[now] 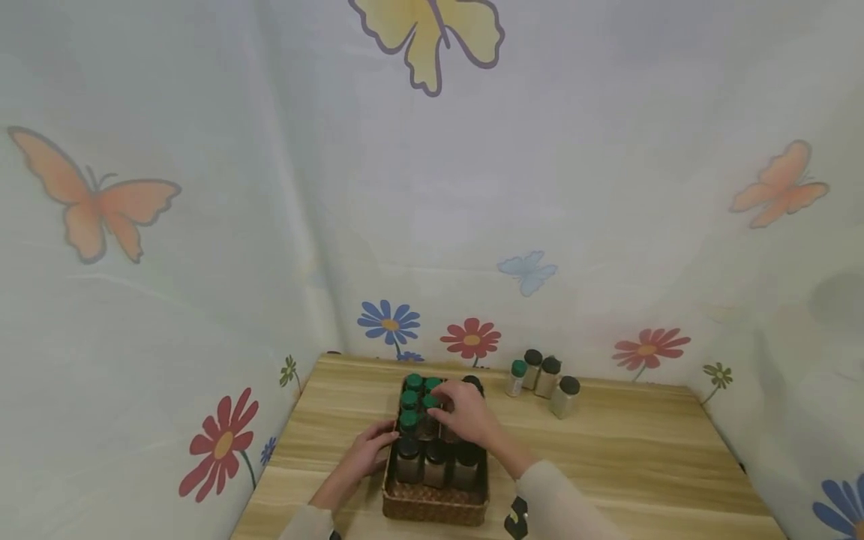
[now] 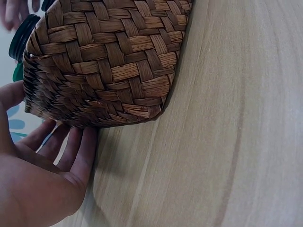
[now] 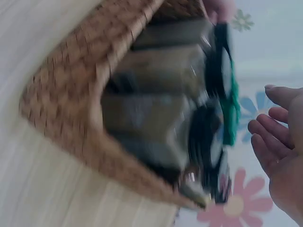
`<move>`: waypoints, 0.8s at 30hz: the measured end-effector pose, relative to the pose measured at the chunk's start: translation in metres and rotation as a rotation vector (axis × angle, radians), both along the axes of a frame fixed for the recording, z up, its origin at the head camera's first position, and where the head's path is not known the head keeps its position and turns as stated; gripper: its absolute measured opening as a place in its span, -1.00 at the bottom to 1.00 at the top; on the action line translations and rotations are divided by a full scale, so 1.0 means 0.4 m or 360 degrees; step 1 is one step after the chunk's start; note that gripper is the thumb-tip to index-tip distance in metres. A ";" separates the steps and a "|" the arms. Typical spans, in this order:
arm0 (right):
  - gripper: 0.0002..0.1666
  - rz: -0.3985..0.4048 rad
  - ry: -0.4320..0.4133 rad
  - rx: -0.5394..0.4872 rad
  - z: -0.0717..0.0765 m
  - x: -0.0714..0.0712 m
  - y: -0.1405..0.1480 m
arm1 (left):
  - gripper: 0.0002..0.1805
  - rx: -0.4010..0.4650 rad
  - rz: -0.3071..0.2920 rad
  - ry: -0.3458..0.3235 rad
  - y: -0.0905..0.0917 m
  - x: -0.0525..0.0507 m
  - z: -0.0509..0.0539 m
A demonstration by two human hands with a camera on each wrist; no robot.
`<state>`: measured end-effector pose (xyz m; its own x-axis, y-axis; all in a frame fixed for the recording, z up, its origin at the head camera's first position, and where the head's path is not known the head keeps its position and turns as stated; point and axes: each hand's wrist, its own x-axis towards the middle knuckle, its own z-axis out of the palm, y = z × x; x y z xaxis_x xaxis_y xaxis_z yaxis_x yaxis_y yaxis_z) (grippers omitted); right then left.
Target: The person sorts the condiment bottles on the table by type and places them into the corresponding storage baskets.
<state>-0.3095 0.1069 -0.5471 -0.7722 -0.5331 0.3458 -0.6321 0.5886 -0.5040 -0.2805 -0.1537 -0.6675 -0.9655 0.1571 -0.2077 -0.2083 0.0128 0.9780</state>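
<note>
From my remote station I log one rectangular brown woven basket (image 1: 435, 510), on the near part of a pale wood-grain tabletop (image 1: 634, 457). Contents: clear jars with black lids (image 1: 435, 451), three along the near end, one more at the far right; clear jars with green lids (image 1: 409, 400), five visible, on the left side. Left hand (image 1: 370, 448): fingers extended and released, tips resting against the basket's left wall. Right hand (image 1: 466, 411): above the green lids, fingers loosely bent, nothing seen between them; whether a fingertip touches a lid, I cannot tell. Sleeves (image 1: 567, 502): cream. Apart on the table, toward the back right: one small green-lidded jar (image 1: 516, 379) and three black-lidded jars (image 1: 565, 397), all upright. Surround: whitish sheet walls (image 1: 418, 195) on three sides, softly creased, printed with a yellow butterfly (image 1: 425, 60), two orange butterflies (image 1: 101, 199), a pale blue butterfly (image 1: 529, 271), and red and blue daisy-like flowers (image 1: 470, 340) low down, near the table's edges.
</note>
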 end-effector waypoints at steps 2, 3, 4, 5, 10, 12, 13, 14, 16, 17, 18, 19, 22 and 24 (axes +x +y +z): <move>-0.68 -0.0042 0.0023 -0.0076 0.009 -0.007 0.042 | -0.25 0.0002 -0.0010 0.0007 0.001 0.000 0.002; -0.68 -0.0073 0.0033 -0.0109 0.013 -0.011 0.063 | -0.25 -0.0008 -0.0013 0.0013 0.000 -0.001 0.002; -0.68 -0.0109 0.0044 -0.0147 0.016 -0.016 0.083 | -0.25 -0.0019 -0.0014 0.0017 -0.001 -0.001 0.002; -0.67 -0.0153 0.0075 -0.0176 0.016 -0.022 0.104 | -0.25 -0.0026 -0.0017 0.0019 -0.002 -0.001 0.002; -0.57 -0.0426 0.0100 -0.0277 0.016 -0.058 0.206 | -0.24 -0.0045 -0.0054 0.0019 -0.010 -0.004 -0.001; -0.52 -0.0510 0.0061 -0.0257 0.014 -0.075 0.241 | -0.23 -0.0039 -0.0064 0.0016 -0.011 -0.006 -0.002; -0.48 -0.0543 0.0037 -0.0237 0.012 -0.084 0.257 | -0.23 -0.0036 -0.0062 0.0020 -0.010 -0.006 -0.002; -0.43 -0.0563 0.0005 -0.0218 0.011 -0.089 0.271 | -0.23 -0.0035 -0.0061 0.0023 -0.009 -0.007 -0.003; -0.36 -0.0597 -0.0054 -0.0162 0.008 -0.100 0.297 | -0.22 -0.0039 -0.0059 0.0027 -0.008 -0.007 -0.005; -0.32 -0.0603 -0.0074 -0.0126 0.005 -0.104 0.307 | -0.23 -0.0041 -0.0058 0.0025 -0.007 -0.008 -0.005; -0.28 -0.0612 -0.0106 -0.0097 0.004 -0.107 0.316 | -0.23 -0.0042 -0.0055 0.0025 -0.006 -0.007 -0.005; -0.25 -0.0616 -0.0135 -0.0071 0.003 -0.109 0.324 | -0.23 -0.0047 -0.0056 0.0020 -0.005 -0.007 -0.006; -0.20 -0.0605 -0.0185 -0.0010 -0.001 -0.116 0.343 | -0.23 -0.0053 -0.0053 0.0016 -0.002 -0.008 -0.007; -0.17 -0.0593 -0.0216 0.0015 -0.004 -0.121 0.350 | -0.23 -0.0042 -0.0045 0.0010 0.000 -0.009 -0.007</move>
<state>-0.3581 0.2469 -0.5487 -0.9517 -0.2103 0.2236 -0.3022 0.7699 -0.5621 -0.2840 -0.1536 -0.6703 -0.9620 0.1787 -0.2064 -0.2016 0.0446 0.9785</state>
